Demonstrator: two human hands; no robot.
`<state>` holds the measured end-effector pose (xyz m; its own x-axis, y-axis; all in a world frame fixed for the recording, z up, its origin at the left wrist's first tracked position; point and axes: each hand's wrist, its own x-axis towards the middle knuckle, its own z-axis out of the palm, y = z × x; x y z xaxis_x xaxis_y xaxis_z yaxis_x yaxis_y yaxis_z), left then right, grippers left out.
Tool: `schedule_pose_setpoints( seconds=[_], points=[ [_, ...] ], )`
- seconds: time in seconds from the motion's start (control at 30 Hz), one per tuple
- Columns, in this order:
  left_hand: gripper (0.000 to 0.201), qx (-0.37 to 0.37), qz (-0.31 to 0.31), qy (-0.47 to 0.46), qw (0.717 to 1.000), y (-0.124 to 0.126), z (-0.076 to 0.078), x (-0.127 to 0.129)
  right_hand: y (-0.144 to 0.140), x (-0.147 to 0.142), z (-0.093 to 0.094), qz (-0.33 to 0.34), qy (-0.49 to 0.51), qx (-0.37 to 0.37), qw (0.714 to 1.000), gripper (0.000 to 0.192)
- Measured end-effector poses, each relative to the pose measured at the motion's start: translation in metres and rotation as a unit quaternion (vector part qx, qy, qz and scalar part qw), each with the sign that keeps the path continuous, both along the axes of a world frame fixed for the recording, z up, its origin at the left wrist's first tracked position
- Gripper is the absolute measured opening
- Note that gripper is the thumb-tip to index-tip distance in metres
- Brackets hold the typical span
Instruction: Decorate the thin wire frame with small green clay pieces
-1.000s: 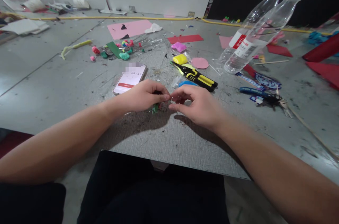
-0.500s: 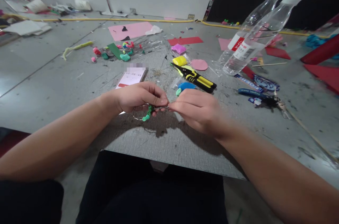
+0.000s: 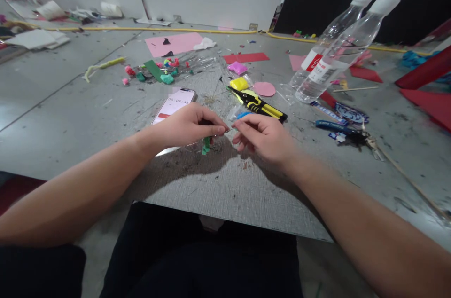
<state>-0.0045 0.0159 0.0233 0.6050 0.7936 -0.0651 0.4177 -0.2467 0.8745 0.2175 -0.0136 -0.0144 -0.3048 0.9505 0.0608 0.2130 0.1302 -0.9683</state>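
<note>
My left hand (image 3: 190, 124) and my right hand (image 3: 262, 134) meet fingertip to fingertip just above a grey board (image 3: 218, 185) on the floor. Between them they pinch a thin wire, mostly hidden by the fingers. A green clay piece (image 3: 206, 144) hangs from it under my left fingers. A phone (image 3: 172, 103) with a timer on its screen lies just behind my left hand. Yellow-and-black pliers (image 3: 259, 106) and a blue clay bit (image 3: 243, 113) lie behind my right hand.
Two plastic bottles (image 3: 334, 56) lean at the right. Keys with a blue lanyard (image 3: 347, 129) lie right of the pliers. Yellow clay (image 3: 238, 83), a pink disc (image 3: 264, 89), coloured clay bits (image 3: 155, 71) and pink paper (image 3: 172, 44) are scattered further back. My dark-clothed legs fill the bottom.
Both hands dipped toward me half a second ago, showing a wire loop with green clay, and have moved back up. The green piece now hangs short under my left fingers.
</note>
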Motion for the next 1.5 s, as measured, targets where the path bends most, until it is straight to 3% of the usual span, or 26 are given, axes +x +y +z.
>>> schedule_pose_setpoints(
  seconds=[0.1, 0.3, 0.4, 0.57, 0.67, 0.93, 1.0, 1.2, 1.37, 1.5],
  points=[
    [0.014, 0.028, -0.024, 0.021, 0.999, 0.000, -0.002, 0.001, 0.002, -0.002, -0.003, 0.020, 0.060, -0.069, 0.996, 0.028],
    [0.017, 0.014, -0.035, 0.046, 0.998, -0.001, -0.004, 0.003, 0.005, -0.003, -0.012, 0.005, 0.099, -0.036, 0.994, 0.031],
    [0.018, -0.028, -0.019, 0.032, 0.999, -0.001, -0.005, 0.003, 0.004, -0.003, -0.014, 0.004, 0.089, 0.025, 0.996, 0.030],
    [0.016, -0.126, -0.014, -0.002, 0.992, -0.004, -0.003, 0.005, -0.001, -0.002, -0.012, 0.014, 0.031, 0.160, 0.986, 0.012],
    [0.016, -0.172, -0.002, -0.014, 0.985, -0.005, -0.002, 0.007, -0.003, -0.001, -0.011, 0.031, -0.007, 0.243, 0.969, 0.006],
    [0.011, -0.231, -0.002, -0.052, 0.972, -0.003, -0.009, 0.005, -0.005, 0.006, -0.004, 0.083, -0.116, 0.411, 0.900, 0.016],
    [0.011, -0.227, 0.010, -0.040, 0.973, -0.003, -0.008, 0.005, -0.006, 0.005, -0.004, 0.072, -0.116, 0.407, 0.903, 0.018],
    [0.017, -0.186, 0.022, 0.005, 0.982, -0.003, -0.003, 0.004, -0.006, 0.003, -0.005, 0.016, -0.079, 0.282, 0.956, 0.025],
    [0.016, -0.158, -0.013, -0.007, 0.987, -0.002, -0.007, 0.004, 0.001, 0.004, -0.003, 0.083, -0.104, 0.278, 0.951, 0.004],
    [0.012, -0.169, -0.025, -0.014, 0.985, -0.002, -0.006, 0.005, 0.001, 0.004, -0.002, 0.111, -0.094, 0.310, 0.940, 0.012]
  ],
)
